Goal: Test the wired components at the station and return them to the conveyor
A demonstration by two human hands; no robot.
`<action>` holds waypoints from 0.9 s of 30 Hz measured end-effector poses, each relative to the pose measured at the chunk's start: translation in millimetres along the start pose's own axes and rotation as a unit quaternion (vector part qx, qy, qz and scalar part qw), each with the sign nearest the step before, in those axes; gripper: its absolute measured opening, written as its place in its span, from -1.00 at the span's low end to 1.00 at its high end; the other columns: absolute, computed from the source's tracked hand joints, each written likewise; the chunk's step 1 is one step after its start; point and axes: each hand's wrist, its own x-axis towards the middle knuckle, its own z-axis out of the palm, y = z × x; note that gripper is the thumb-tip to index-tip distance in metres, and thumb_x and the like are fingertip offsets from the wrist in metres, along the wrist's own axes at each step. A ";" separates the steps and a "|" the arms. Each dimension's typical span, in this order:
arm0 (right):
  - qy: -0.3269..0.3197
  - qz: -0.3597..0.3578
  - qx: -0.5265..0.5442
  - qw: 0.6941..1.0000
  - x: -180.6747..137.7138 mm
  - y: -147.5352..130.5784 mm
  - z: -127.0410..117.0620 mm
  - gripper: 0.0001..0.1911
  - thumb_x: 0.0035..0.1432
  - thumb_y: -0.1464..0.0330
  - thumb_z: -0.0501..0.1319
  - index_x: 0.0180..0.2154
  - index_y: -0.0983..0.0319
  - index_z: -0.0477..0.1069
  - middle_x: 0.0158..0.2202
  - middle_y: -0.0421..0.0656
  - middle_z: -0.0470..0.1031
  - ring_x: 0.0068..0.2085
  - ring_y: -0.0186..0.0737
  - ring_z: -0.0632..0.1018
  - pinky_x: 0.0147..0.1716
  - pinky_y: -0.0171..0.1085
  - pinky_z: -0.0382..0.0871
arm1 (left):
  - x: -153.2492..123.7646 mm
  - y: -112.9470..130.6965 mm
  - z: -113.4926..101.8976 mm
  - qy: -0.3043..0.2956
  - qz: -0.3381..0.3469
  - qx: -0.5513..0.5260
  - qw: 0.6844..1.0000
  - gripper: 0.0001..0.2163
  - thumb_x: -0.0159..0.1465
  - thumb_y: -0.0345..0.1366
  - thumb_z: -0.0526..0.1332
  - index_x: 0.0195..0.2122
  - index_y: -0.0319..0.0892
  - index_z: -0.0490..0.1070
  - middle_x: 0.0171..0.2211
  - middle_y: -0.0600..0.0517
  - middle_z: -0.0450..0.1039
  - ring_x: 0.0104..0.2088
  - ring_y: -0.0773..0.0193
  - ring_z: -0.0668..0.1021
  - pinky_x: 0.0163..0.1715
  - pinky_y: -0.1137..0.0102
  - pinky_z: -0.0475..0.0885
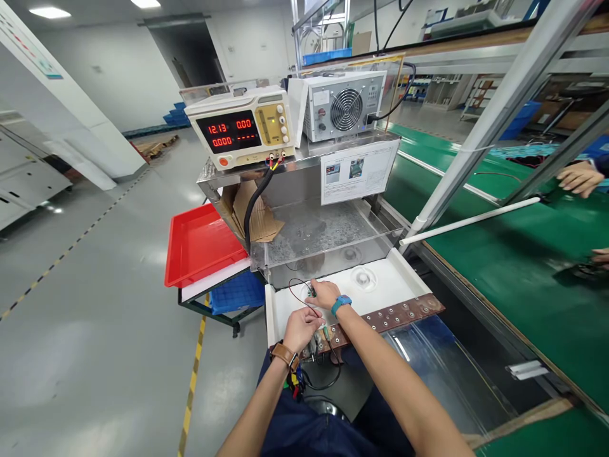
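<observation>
My left hand (301, 329) is closed in a pinch on a thin red-and-black wire (294, 295), close to the brown terminal strip (390, 315). That wire loops up and over toward my right hand (326, 294). The fingers of my right hand are closed on a small dark green piece (311, 292), mostly hidden by them, over the white tray (387, 278). Below my fingers, a green clip (326, 332) with a black lead sits at the strip. A clear round part (363, 279) lies in the tray to the right.
A power supply (242, 127) with lit red digits and a second unit with a fan (346, 108) stand on a metal shelf (304, 152). At left is a red bin (202, 247). Another person's hand (581, 179) is over the green conveyor (523, 266) at right.
</observation>
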 end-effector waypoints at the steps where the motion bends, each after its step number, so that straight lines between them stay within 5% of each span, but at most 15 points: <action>1: -0.002 0.002 0.001 1.000 0.0 -0.3 -0.5 -0.52 0.09 -0.01 0.17 -0.10 0.19 0.32 -0.23 -0.06 0.56 -0.18 -0.08 0.55 -0.30 -0.28 0.24 | 0.5 -0.1 0.3 -0.003 -0.004 -0.003 1.000 -0.79 -0.11 -0.25 0.39 -0.50 -0.19 0.43 -0.62 0.08 0.48 -0.53 0.31 0.52 -0.47 0.47 0.34; 27: -0.003 0.015 0.027 1.000 -7.7 -10.6 -14.0 -0.57 0.04 0.08 0.22 -0.11 0.20 0.35 -0.25 -0.06 0.56 -0.16 -0.05 0.55 -0.28 -0.27 0.23 | -0.4 2.3 0.8 0.001 -0.030 -0.058 0.998 -0.78 -0.20 -0.31 0.41 -0.56 -0.19 0.40 -0.65 0.08 0.48 -0.54 0.28 0.53 -0.45 0.43 0.34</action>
